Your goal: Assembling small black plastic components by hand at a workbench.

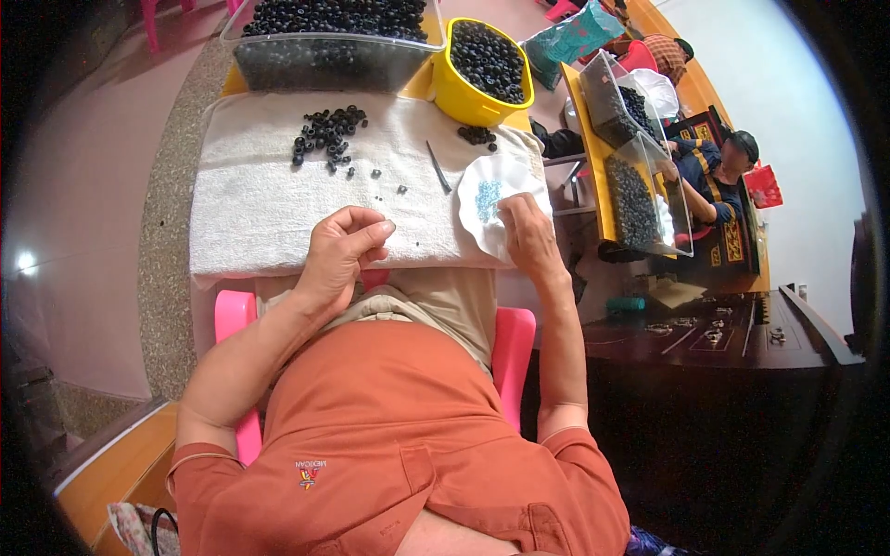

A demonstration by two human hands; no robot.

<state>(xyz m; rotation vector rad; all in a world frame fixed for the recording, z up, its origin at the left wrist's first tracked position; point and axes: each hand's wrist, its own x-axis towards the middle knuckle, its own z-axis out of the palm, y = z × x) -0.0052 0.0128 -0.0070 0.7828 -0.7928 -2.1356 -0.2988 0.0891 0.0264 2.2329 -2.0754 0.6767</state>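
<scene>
The dish is smooth, perhaps plastic, and the towel rough matt cloth.

Bins of black pieces suggest perhaps a workshop.

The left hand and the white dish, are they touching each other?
Apart. The head view shows white cloth between the left hand and the white dish.

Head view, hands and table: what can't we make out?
Head view, all:
Left hand: whether it holds anything; too small to tell.
Right hand: any grip; hidden by its own fingers.
Blue bits on the white dish: individual shapes; too small.
Clear bin of black pieces: far end; cut off by top edge.
</scene>
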